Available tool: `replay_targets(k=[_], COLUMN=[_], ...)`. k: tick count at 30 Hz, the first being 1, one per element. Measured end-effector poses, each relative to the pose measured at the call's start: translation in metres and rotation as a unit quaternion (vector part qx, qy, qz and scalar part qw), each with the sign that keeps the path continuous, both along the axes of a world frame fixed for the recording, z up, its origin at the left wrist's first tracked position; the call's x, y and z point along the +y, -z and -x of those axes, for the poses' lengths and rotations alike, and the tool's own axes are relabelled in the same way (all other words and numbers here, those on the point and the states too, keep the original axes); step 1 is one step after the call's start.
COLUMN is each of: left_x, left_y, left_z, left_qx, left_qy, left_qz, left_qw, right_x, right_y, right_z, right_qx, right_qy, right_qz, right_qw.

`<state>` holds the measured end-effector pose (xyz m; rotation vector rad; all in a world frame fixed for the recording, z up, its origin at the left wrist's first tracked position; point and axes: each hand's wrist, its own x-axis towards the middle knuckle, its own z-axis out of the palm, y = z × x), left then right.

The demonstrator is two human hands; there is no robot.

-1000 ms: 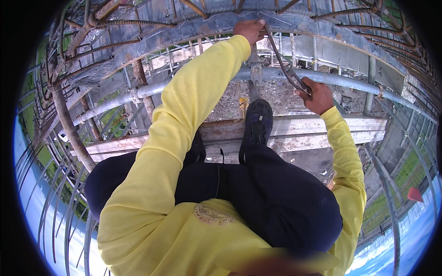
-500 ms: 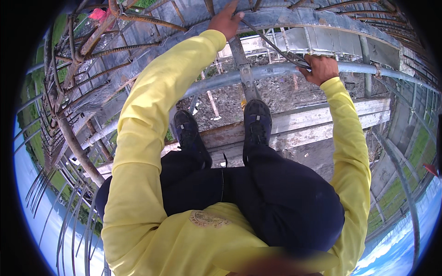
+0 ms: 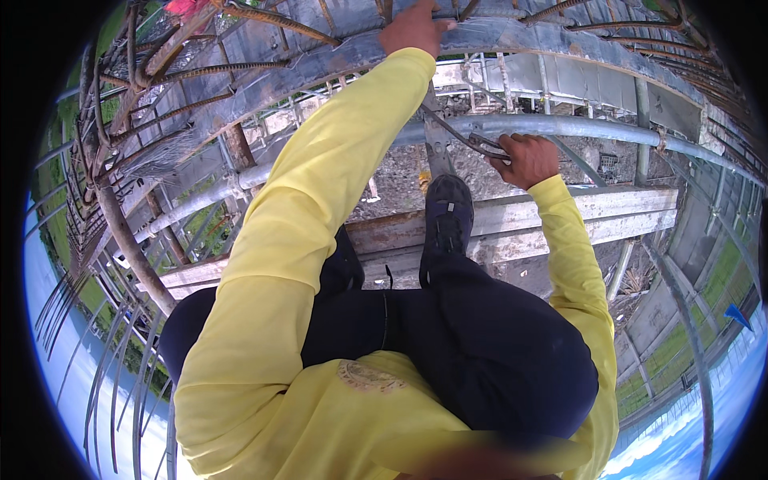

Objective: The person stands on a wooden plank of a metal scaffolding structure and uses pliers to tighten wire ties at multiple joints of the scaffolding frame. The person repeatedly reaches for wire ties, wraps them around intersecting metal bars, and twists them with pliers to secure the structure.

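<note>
My left hand (image 3: 414, 32) lies on the upper edge of a long grey form panel (image 3: 512, 36), thumb spread to the right, fingertips partly at the picture's edge. My right hand (image 3: 530, 160) is closed round the near end of a thin dark metal rod (image 3: 456, 134). From there the rod slants up and left, its far end in front of a flat metal strut (image 3: 437, 148). Just beyond my right hand runs a thick grey pipe (image 3: 576, 126).
Rusty rebar (image 3: 232, 76) crowds the left and far sides. My shoe (image 3: 448, 212) is by the strut's lower end, near weathered planks (image 3: 576, 212). Rubble ground (image 3: 392, 180) shows far below between the members. Another pipe (image 3: 680, 304) slants down at right.
My right hand has moved left and nearer with the rod, whose far end has come down from the panel. My left hand has slid right along the panel edge.
</note>
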<state>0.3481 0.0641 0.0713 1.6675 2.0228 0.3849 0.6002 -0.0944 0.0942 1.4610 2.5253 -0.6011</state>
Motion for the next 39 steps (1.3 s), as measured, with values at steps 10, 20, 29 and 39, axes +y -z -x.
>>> replay_targets(k=[10,20,29,39], left_x=[-0.003,0.012,0.007,0.001], left_y=[0.017,0.036,0.028,0.043], left_z=[-0.006,-0.012,-0.004,-0.011], left_qx=[0.016,-0.035,0.014,0.073], left_qy=[0.012,-0.047,0.049,0.018], left_qz=[-0.081,0.020,-0.051,-0.097], left_qw=[0.997,0.998,0.997,0.992], right_x=[-0.093,-0.168,-0.168,-0.164], right_y=[0.019,0.049,0.094,0.088], right_z=[-0.008,-0.099,-0.101,-0.096], right_qx=[0.076,0.070,-0.043,-0.061], right_qy=[0.130,0.321,0.519,0.520], right_qz=[-0.024,-0.193,-0.237,-0.234], right_qw=[0.988,0.925,0.820,0.819])
